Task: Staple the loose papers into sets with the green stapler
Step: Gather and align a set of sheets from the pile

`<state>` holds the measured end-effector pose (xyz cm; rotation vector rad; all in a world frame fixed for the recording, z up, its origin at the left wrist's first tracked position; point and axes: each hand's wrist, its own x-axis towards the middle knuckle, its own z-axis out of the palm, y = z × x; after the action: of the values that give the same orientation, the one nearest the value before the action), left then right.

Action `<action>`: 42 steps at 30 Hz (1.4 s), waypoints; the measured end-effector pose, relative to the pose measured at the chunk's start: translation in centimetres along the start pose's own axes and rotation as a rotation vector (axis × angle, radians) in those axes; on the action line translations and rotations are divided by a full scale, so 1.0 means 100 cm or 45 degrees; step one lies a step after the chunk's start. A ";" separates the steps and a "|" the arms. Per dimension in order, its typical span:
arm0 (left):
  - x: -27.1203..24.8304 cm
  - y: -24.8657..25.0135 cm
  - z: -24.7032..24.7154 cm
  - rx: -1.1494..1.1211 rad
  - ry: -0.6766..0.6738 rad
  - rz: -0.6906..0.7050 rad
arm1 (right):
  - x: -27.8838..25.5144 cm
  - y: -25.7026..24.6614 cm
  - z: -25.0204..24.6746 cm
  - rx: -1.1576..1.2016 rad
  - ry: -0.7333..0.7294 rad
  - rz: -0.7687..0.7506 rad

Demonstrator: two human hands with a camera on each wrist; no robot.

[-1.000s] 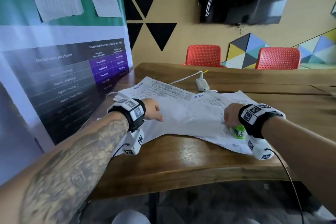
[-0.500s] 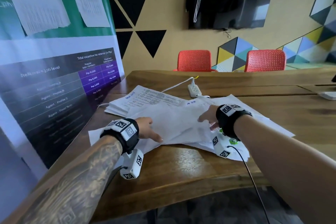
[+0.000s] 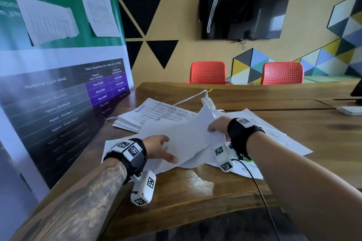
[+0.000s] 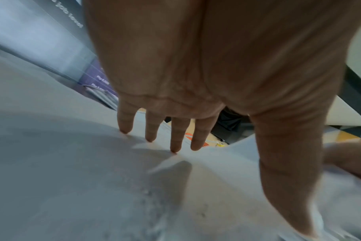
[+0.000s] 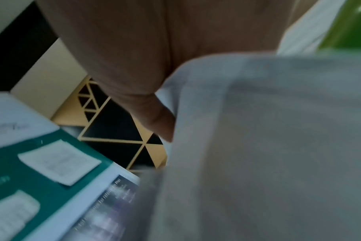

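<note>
Papers (image 3: 182,139) are getting lifted off the pile on the wooden table (image 3: 195,191). We're pinching the right edge of a small bunch of blank sheets with our right hand (image 3: 218,126), thumb and fingers closing on that edge, and the far corner of the bunch is sticking up past the hand. In the right wrist view the sheets are filling most of the frame right against the palm, with one finger (image 5: 161,120) curling along their edge.

Our left hand (image 3: 158,149) is sitting at the opposite, left side of that same bunch. Its fingers are spread and fairly straight, and in the left wrist view the fingertips (image 4: 174,146) are resting on top of the paper while the thumb is stretching out along the near edge. It isn't gripping anything, just lying flat on the sheets.

The green stapler (image 3: 247,159) is lying just behind and under our right wrist, on the loose sheets spread over the table, mostly hidden by the wrist strap. We can only see a sliver of it from the head camera, and it's showing up as a green blur at the top right corner of the right wrist view (image 5: 348,24). Neither hand is touching it.

A printed stack (image 3: 154,113) is sitting farther out, beyond both hands.
</note>
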<state>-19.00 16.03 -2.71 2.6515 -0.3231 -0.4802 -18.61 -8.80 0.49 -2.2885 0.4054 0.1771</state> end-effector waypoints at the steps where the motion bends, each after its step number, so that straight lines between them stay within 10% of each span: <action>1: -0.003 0.004 0.001 0.055 -0.018 0.041 | -0.004 -0.003 -0.003 0.143 -0.004 0.014; 6: -0.011 0.022 0.009 0.197 -0.018 0.247 | -0.024 -0.018 -0.009 0.722 -0.061 0.008; 12: -0.007 0.023 -0.005 -0.043 0.598 0.206 | -0.039 -0.033 -0.014 1.116 -0.319 -0.212; 21: -0.062 0.022 -0.077 -0.785 0.803 0.392 | -0.026 -0.022 -0.037 0.332 0.190 -0.698; 31: -0.057 0.014 -0.102 -1.597 1.029 0.294 | -0.044 -0.040 -0.009 0.813 0.034 -0.857; 42: -0.041 -0.012 -0.087 -1.472 1.135 0.273 | -0.060 -0.041 0.014 0.851 0.121 -0.899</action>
<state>-19.28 21.51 5.29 1.4424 -0.0047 0.4845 -22.87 -3.72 3.87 -1.6500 -0.2818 -0.3734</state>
